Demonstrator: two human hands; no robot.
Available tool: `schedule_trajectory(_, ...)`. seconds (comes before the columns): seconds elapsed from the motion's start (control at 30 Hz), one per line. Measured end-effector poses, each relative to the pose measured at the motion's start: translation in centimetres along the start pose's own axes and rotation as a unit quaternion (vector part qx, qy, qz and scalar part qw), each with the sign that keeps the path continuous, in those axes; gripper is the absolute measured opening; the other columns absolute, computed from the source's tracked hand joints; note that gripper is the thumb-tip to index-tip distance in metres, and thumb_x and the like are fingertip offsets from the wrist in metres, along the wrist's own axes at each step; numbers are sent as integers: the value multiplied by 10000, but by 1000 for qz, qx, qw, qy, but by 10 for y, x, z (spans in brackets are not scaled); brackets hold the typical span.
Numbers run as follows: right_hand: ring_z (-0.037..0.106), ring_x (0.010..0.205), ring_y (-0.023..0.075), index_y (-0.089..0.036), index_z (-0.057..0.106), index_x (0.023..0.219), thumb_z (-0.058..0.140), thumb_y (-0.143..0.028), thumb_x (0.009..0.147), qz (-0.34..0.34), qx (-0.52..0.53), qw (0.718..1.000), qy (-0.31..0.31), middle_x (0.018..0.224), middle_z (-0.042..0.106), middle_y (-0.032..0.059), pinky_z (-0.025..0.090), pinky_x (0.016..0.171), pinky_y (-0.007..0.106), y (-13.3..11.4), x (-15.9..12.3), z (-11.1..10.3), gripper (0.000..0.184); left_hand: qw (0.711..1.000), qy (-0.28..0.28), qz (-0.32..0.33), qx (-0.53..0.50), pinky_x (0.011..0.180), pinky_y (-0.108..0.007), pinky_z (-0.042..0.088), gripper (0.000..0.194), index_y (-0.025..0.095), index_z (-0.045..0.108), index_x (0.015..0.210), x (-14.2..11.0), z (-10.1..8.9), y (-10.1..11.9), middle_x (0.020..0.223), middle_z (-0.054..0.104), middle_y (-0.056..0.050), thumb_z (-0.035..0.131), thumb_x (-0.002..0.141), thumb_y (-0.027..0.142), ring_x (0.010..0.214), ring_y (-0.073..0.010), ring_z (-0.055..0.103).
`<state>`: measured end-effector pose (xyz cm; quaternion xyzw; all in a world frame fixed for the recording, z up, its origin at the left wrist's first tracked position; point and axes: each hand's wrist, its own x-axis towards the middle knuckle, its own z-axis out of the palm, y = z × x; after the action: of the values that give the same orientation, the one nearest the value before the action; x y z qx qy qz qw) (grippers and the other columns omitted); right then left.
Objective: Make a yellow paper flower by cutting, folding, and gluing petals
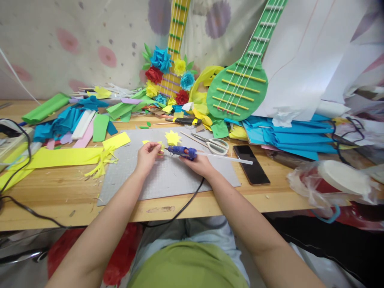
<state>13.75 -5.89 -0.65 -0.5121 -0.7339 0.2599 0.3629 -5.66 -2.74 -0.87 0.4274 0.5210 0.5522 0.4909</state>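
My right hand (198, 163) is wrapped round a blue hot glue gun (180, 151), with a long clear glue stick (231, 158) jutting from its back end. The nozzle points left at a small yellow paper piece (161, 151), which my left hand (149, 155) pinches between its fingers. How the nozzle meets the paper is too small to tell. Just beyond lies a yellow star-shaped paper cutout (173, 138) on the grey cutting mat (168, 180). Scissors with pale handles (216, 145) rest past the glue gun.
A black phone (251, 165) lies right of the mat. Yellow crepe strips (66, 158) and blue crepe paper (66, 122) cover the left side. Behind stand a green paper instrument (240, 90) and a flower-trimmed yellow one (172, 84). A plastic-wrapped tub (339, 178) sits far right. The gun's cord (186, 206) hangs over the table edge.
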Motion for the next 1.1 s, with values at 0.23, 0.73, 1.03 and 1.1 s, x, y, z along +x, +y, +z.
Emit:
schedule_trajectory(0.23, 616, 706, 201, -173, 671, 833, 606, -447, 678, 116, 86, 987, 68, 733, 673, 37, 481, 666, 313, 8, 2, 3, 321, 998, -54, -33, -12, 565, -259, 522, 342, 127, 578, 782, 2, -10, 6, 633, 614, -6, 723, 538, 319, 598, -129, 619)
schedule_trajectory(0.73, 404, 357, 63, -173, 559, 654, 630, -432, 615, 199, 287, 924, 156, 539, 553, -19, 345, 371, 212, 5, 10, -9, 271, 995, -76, -63, -1, 580, -259, 518, 342, 153, 479, 706, 10, -9, 7, 603, 591, 17, 740, 538, 295, 581, -129, 621)
schedule_trajectory(1.03, 406, 360, 54, -165, 544, 600, 641, -440, 611, 191, 313, 915, 171, 531, 541, -26, 328, 373, 202, 9, 11, -10, 292, 990, -118, -66, 31, 713, -284, 495, 407, 141, 548, 798, 8, -7, 27, 712, 654, -27, 777, 471, 221, 732, -161, 647)
schedule_trajectory(1.1, 403, 358, 54, -166, 541, 596, 646, -438, 611, 188, 319, 913, 173, 530, 540, -27, 323, 370, 203, 10, 11, -10, 292, 989, -123, -60, 48, 723, -278, 487, 436, 141, 536, 820, 7, -5, 29, 718, 664, -32, 776, 458, 184, 725, -155, 648)
